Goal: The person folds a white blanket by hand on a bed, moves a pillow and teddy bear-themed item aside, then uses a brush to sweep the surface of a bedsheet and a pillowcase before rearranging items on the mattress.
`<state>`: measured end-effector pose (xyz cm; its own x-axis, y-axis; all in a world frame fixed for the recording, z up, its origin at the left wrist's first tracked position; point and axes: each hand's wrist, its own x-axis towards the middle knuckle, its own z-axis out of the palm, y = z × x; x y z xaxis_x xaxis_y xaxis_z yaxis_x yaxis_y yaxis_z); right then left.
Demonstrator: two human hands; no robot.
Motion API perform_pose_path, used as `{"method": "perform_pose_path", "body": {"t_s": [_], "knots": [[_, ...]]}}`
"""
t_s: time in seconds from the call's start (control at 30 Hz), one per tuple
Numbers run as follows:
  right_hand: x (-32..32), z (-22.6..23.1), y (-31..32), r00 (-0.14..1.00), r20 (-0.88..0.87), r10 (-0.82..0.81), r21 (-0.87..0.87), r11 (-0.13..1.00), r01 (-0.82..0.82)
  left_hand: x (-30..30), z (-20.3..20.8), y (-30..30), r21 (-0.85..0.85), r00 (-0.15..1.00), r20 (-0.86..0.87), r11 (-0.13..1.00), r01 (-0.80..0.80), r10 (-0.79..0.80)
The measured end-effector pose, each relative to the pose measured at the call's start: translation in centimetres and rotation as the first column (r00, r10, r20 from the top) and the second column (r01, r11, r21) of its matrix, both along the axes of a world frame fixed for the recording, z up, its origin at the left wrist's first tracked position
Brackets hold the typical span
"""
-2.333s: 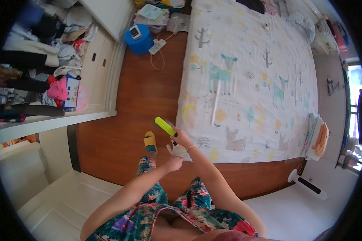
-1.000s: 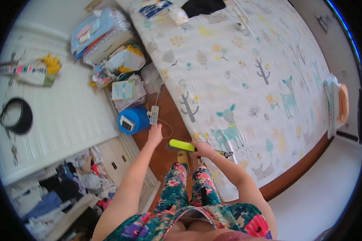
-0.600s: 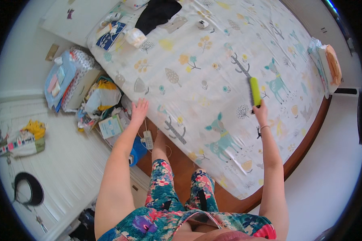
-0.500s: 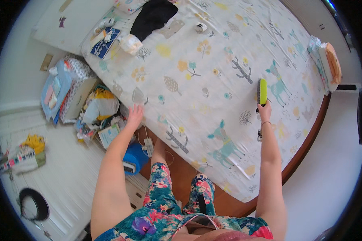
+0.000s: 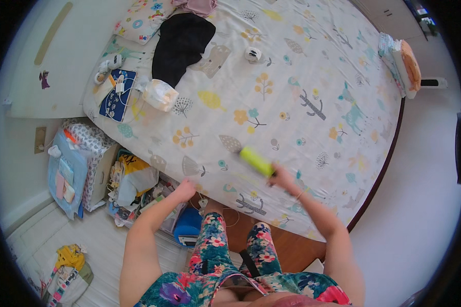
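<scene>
My right hand (image 5: 283,177) is closed round the dark handle of a bed brush (image 5: 257,161) with a lime-green back, smeared by motion. The brush is over the near middle of a white bed sheet (image 5: 302,153) printed with deer, trees and leaves. At the sheet's near left edge, my left hand (image 5: 188,190) is closed, its fingers drawn together on the cloth; the fingertips are partly hidden.
On the bed are a black cloth (image 5: 182,48), a diaper (image 5: 160,95), a blue booklet (image 5: 119,97), a small white device (image 5: 252,53) and folded cloths (image 5: 409,66). Packed storage boxes (image 5: 130,179) and a blue container (image 5: 189,226) stand beside the bed's left edge.
My right hand has swept the brush leftward and nearer across the sheet. My left hand, spread on the edge before, has closed up. The view has shifted.
</scene>
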<state>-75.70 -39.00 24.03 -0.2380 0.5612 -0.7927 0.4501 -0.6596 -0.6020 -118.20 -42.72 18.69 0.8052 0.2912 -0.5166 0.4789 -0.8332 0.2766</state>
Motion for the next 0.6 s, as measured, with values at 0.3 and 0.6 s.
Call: {"method": "perform_pose_path", "body": {"t_s": [0.3, 0.6], "knots": [[6.7, -6.6, 17.5, 0.659, 0.517, -0.546, 0.673, 0.735, 0.081, -9.1, 0.3, 1.3, -0.181, -0.072, -0.017, -0.074, -0.981, 0.997], [-23.9, -0.8, -2.4, 0.656, 0.062, 0.752, 0.518, 0.537, -0.666, -15.5, -8.0, 7.9, -0.002, -0.468, 0.048, -0.469, -0.883, 0.882]]}}
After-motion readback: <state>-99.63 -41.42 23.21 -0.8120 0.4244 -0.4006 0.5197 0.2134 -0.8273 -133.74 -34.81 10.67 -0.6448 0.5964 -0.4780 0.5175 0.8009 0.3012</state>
